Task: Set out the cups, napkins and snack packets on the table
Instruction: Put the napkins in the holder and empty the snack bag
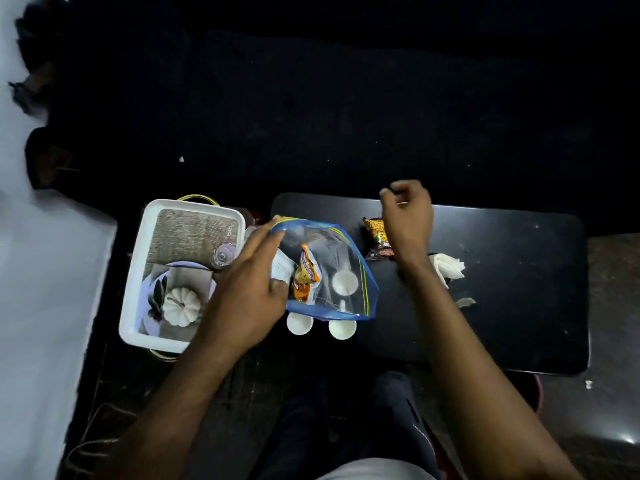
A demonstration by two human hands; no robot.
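Now your hands are over the dark table (502, 289).
Your left hand (249, 292) grips a clear bag (332, 271) with a snack packet (304, 278) inside, above two white cups (299, 323). Your right hand (408, 220), fingers curled and holding nothing, hangs by another packet (375, 237) and a napkin (446, 268).

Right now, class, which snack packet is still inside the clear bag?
The orange packet, seen through the zip bag held by the left hand. The yellow-and-brown packet already lies on the black table.

Free room on far-right part of table (519, 271); near-left blocked by bag (332, 271), cups (300, 323), left of it tray (138, 271); packet (377, 237) + napkin (446, 268) at centre.
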